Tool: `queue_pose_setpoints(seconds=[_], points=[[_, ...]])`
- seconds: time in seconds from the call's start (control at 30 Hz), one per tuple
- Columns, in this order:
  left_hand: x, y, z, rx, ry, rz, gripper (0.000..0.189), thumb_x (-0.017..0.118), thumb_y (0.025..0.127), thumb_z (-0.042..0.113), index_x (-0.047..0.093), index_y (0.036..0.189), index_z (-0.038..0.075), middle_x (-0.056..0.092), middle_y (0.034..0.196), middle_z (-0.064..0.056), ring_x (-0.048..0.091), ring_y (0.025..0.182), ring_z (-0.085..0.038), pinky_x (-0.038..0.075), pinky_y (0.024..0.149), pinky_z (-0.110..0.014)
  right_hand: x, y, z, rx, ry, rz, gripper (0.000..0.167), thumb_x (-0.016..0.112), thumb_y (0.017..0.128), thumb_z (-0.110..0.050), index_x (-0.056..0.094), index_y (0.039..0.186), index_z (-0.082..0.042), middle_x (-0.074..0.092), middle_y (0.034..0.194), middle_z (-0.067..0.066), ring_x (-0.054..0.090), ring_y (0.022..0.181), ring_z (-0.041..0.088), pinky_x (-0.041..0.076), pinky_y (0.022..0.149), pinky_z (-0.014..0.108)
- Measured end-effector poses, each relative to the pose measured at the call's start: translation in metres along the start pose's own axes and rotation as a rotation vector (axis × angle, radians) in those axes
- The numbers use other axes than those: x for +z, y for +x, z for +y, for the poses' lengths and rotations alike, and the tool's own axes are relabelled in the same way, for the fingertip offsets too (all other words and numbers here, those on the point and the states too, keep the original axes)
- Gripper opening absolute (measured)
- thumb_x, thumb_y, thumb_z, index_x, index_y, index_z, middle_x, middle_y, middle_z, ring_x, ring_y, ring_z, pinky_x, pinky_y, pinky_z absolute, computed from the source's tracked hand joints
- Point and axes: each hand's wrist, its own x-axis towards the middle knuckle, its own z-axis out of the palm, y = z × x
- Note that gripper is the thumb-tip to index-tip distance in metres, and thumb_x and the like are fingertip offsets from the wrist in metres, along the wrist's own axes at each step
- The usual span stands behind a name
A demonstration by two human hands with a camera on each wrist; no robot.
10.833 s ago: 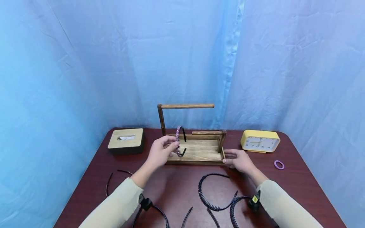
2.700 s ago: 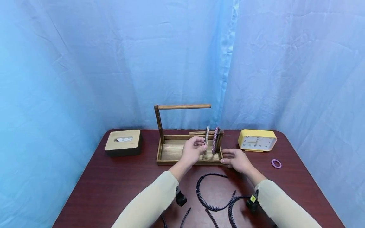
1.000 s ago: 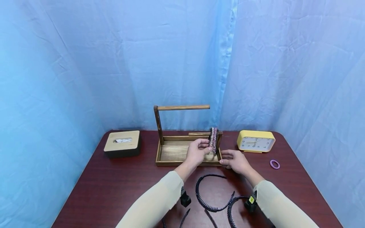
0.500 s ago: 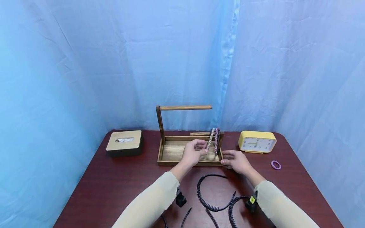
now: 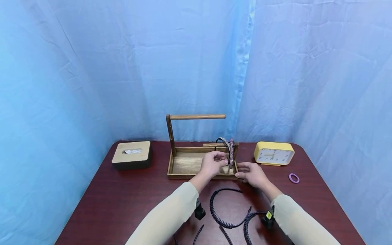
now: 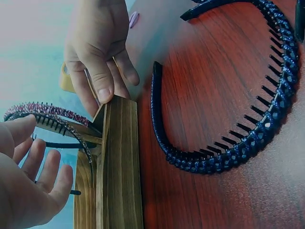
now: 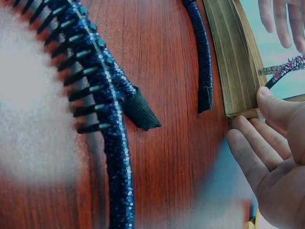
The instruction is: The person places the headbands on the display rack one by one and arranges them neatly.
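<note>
Table [image 5: 122, 197] carried a wooden rack [image 5: 183, 176], its right end pinched between the thumb and fingers of the right hand [image 5: 251, 174]. The left hand [image 5: 212, 165], fingers loosely parted, was at a silver headband [image 5: 227, 144] slanting over the low bar [image 5: 209, 145] beside a pink headband [image 5: 231, 153]. A purple ring [image 5: 294, 178] lay well right.

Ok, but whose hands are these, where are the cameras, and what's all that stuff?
There's no robot, just a person. The wide picture comes from a camera on their head, looking down; the two close-ups come from wrist cameras. The left hand is at a silvery headband, beside a pink headband; I can't tell if it's gripping. The right hand holds the end of a wooden stand. On the table are dark headbands, a tissue box and a yellow clock.
</note>
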Motion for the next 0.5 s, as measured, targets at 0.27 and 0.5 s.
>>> queue_pose_setpoints(seconds=[0.27,0.5], points=[[0.0033,0.0040,-0.0029,0.031,0.084,-0.113,0.034,0.078,0.088,0.000,0.073,0.122,0.002,0.075,0.115,-0.015,0.072,0.101,-0.024,0.058,0.078,-0.024,0.0004,0.0004,0.0012,-0.022,0.020,-0.006,0.050,0.075,0.094,-0.008,0.059,0.140,0.001,0.065,0.134,0.026,0.073,0.103,0.028,0.063,0.074,0.040],[0.0061,0.0035,-0.0010,0.060,0.169,-0.127,0.028,0.083,0.086,0.009,0.076,0.112,0.004,0.076,0.099,-0.005,0.066,0.088,-0.009,0.054,0.079,-0.022,-0.0011,0.0001,0.0029,-0.050,0.021,-0.005,0.049,0.075,0.094,-0.007,0.060,0.139,0.003,0.065,0.132,0.027,0.074,0.100,0.027,0.063,0.072,0.039]])
